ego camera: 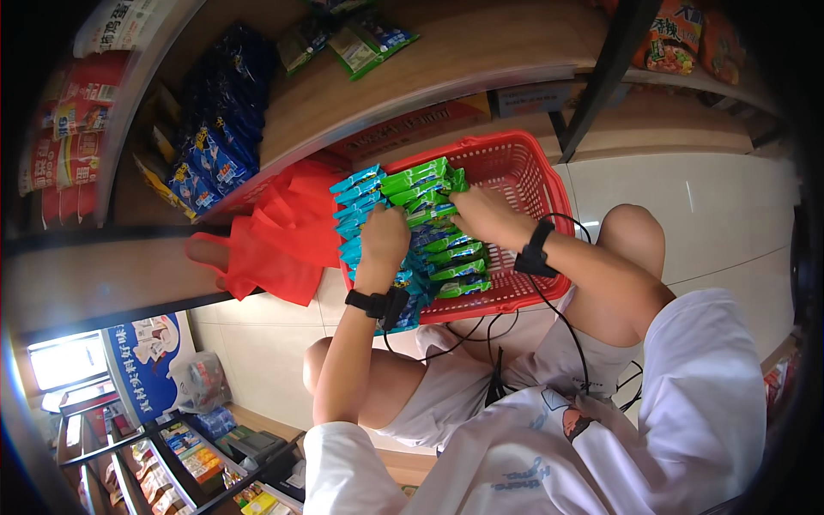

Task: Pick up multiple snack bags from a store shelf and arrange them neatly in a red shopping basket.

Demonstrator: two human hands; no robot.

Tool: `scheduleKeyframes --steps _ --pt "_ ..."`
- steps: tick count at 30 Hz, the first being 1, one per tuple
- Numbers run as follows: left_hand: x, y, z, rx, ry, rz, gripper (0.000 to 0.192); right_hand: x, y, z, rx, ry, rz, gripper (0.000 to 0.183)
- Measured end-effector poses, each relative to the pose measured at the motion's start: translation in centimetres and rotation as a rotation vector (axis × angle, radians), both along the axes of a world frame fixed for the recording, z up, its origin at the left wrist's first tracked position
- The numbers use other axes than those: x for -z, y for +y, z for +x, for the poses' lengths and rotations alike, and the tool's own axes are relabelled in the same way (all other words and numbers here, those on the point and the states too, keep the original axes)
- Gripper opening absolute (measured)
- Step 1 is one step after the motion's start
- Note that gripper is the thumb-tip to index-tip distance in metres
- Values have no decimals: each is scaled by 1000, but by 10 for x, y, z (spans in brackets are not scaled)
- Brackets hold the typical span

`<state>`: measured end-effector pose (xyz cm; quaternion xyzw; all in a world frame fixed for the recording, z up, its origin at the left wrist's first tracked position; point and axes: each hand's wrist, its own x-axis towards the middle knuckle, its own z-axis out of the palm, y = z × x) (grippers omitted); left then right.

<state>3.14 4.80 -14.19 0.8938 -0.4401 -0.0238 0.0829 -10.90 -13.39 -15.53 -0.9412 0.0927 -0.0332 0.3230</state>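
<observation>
A red plastic shopping basket (518, 158) stands on the floor between my knees and the shelf. Inside it, a row of green snack packets (415, 177) lies beside a row of light-blue snack packets (356, 196), both stacked closely on edge. My left hand (385, 235) rests on the packets where the two rows meet, its fingers curled and its fingertips hidden. My right hand (490, 217) touches the right-hand ends of the green packets with bent fingers. Neither hand's grip on a packet can be made out.
Red non-woven bags (283, 238) lie against the basket's left side. Dark-blue packets (215, 151) and a few green-edged packets (370, 45) sit on the wooden shelf (450, 48). A black upright (602, 77) divides the shelving. Black cables (557, 309) run from my wrist straps across my lap.
</observation>
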Motion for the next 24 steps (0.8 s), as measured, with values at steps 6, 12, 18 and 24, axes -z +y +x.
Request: scheduleKeyframes --steps 6,12,18,24 --pt "-2 0 9 -10 107 -46 14 6 11 20 -27 -15 -53 20" --pt "-13 0 17 57 -16 -8 11 -3 6 35 -15 19 -53 16" --pt "-18 -5 19 132 -175 -185 7 -17 3 34 -28 24 -20 22" --pt "-1 -10 16 181 0 -250 18 -6 11 25 38 -21 31 19"
